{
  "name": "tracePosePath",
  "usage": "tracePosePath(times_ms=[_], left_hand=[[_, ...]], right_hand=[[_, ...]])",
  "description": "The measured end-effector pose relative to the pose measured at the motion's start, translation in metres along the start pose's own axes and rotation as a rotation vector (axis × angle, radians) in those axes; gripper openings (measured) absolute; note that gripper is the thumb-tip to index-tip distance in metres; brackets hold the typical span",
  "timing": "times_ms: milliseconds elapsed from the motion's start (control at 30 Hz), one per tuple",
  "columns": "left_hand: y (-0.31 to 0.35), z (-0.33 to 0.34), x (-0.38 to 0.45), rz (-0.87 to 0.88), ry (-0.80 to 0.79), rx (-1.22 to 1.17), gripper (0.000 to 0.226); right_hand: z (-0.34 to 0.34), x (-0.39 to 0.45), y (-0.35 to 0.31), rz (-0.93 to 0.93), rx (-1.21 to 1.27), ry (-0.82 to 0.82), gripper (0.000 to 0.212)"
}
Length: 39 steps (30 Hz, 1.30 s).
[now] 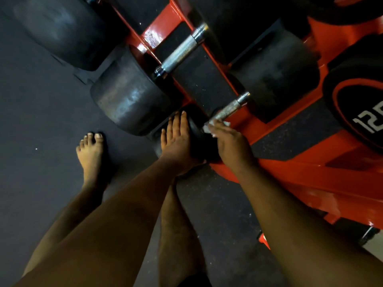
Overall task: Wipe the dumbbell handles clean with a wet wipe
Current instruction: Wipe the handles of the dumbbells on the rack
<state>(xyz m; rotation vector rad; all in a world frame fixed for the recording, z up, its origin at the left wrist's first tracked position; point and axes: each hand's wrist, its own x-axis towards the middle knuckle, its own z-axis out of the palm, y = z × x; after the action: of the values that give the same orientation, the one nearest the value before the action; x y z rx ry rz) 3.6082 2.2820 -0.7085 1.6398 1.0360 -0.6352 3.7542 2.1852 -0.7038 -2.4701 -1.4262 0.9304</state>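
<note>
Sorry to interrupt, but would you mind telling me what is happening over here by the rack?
A person is cleaning dumbbells on a red rack. The right hand presses a white wet wipe against the near end of a knurled metal handle. The left hand rests flat on that dumbbell's black end weight. A second handle lies farther up the rack.

knurled dumbbell handle (227, 110), white wet wipe (209, 126) wrapped

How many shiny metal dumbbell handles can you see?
2. One bare handle lies near the top middle of the rack. The other handle is lower, where the right hand presses a white wipe on it. More may be hidden.
</note>
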Motion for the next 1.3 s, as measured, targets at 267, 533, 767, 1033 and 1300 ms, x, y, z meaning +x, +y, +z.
tracePosePath(times_ms=[267, 533, 767, 1033, 1300], left_hand=[[-0.001, 0.001, 0.001, 0.007, 0.009, -0.001, 0.147], [-0.001, 0.002, 0.002, -0.011, 0.033, -0.009, 0.149], [-0.004, 0.004, 0.004, 0.002, 0.038, -0.005, 0.148], [-0.005, 0.007, 0.006, 0.004, 0.055, 0.008, 0.148], [-0.006, -0.004, 0.002, -0.003, 0.008, 0.058, 0.146]], right_hand=[[0.015, 0.024, -0.010, 0.374, 0.093, 0.360, 0.042], [0.009, 0.013, -0.014, 0.873, 0.832, 0.525, 0.027], [0.014, 0.076, 0.006, 1.036, 1.536, 0.350, 0.020], [0.027, 0.080, 0.028, 0.967, 1.546, 0.488, 0.042], [0.041, 0.027, 0.010, 0.911, 0.724, -0.018, 0.047]])
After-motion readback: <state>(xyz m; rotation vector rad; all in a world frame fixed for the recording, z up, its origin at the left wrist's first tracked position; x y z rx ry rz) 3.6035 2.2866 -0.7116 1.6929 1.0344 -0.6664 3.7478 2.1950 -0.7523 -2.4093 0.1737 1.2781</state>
